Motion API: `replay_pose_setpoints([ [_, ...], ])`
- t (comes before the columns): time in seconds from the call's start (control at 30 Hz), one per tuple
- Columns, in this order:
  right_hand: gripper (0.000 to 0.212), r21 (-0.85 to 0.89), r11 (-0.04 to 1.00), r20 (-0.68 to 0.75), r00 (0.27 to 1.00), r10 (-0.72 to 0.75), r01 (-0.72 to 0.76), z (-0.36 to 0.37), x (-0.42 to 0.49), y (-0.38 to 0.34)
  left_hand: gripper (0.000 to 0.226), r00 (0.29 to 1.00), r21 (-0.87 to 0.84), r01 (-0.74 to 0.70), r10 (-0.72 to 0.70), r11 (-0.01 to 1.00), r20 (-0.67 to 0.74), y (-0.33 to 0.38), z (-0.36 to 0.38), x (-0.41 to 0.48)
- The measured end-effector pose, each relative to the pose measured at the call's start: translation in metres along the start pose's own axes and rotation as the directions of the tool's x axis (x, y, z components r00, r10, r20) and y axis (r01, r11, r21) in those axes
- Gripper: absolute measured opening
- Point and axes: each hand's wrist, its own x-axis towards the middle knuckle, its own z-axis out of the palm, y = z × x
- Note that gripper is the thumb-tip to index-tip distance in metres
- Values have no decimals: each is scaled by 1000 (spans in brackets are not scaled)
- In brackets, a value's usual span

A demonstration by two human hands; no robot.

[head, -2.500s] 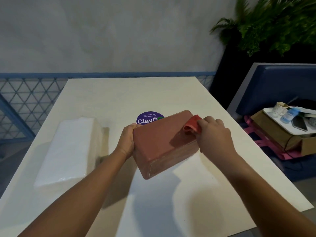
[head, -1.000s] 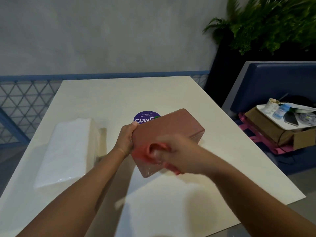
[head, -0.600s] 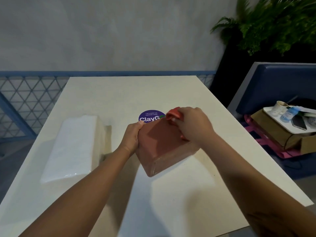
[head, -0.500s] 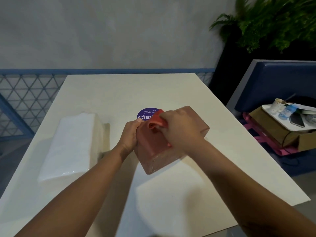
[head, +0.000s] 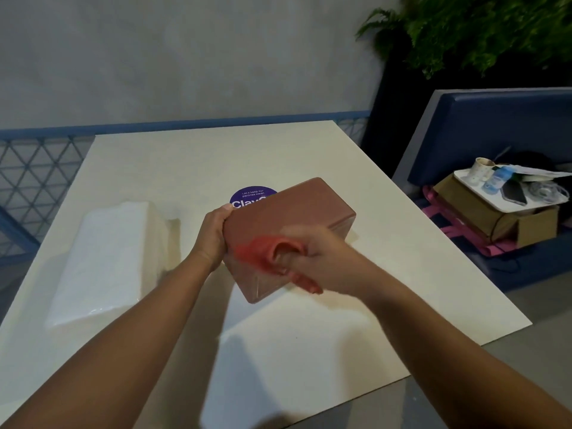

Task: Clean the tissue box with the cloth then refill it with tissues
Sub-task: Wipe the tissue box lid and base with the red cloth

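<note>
A reddish-brown tissue box (head: pixel 297 209) is tilted up on the white table (head: pixel 309 351), its plain broad face toward me. My left hand (head: pixel 213 233) grips its left end. My right hand (head: pixel 322 258), blurred by motion, is shut on a red cloth (head: pixel 263 253) pressed against the near part of the box's face. A white pack of tissues (head: pixel 108 261) in clear wrap lies on the table to the left, apart from the box.
A round purple sticker (head: pixel 252 195) on the table shows behind the box. At the right, off the table, a blue bench (head: pixel 495 119) carries a cardboard box (head: pixel 501 221) with a tray, cup and phone. A plant (head: pixel 479 29) stands at the back right.
My right hand has swept the cloth from the far top edge of the box down to its near left part. My left hand keeps its hold on the box's left end.
</note>
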Motion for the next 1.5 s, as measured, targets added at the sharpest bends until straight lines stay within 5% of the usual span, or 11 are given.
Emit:
replay_pose_setpoints([
  [0.1, 38, 217, 975, -374, 918, 133, -53, -30, -11, 19, 37, 999, 54, -31, 33, 998, -34, 3, 4, -4],
  [0.17, 20, 192, 979, -646, 742, 177, -67, -44, -11, 37, 37, 999, 72, -33, 35, 997, -33, 2, 3, -4],
  [0.23, 16, 127, 985, -757, 630, 175, -120, -48, -10, 54, 31, 999, 79, -35, 37, 996, -20, 4, 4, -6],
  [0.53, 36, -338, 939, -619, 765, -177, -57, 25, -16, 60, 38, 1000, 98, -9, 12, 995, -29, 5, 5, -5],
  [0.67, 41, -255, 965, -467, 865, -184, 68, 59, -17, 35, 40, 1000, 108, -5, 8, 994, -29, 6, 3, -3],
  [0.77, 20, 140, 990, -383, 920, 86, -34, 58, -17, 16, 48, 1000, 93, -1, 1, 996, -2, 6, 3, -3],
  [0.9, 12, 586, 809, -360, 877, 318, -53, 27, -19, 5, 36, 1000, 95, 3, -2, 995, -6, 6, 1, -3],
  [1.0, 42, 764, 638, -410, 838, 360, 99, -11, -25, 4, 35, 1000, 116, 10, -8, 993, -17, 5, 0, -3],
  [1.1, 39, 814, 543, -498, 731, 467, 207, -45, -35, 5, 34, 1000, 120, 6, -3, 993, -22, 5, 0, -2],
  [1.27, 26, 794, 591, -554, 570, 607, 142, -77, -24, 26, 26, 1000, 103, -24, 25, 994, -2, 3, 0, -4],
  [1.5, 47, 901, 428, -373, 626, 684, 69, -101, 29, 51, 46, 992, 155, -55, 37, 986, 117, 0, -6, -5],
])
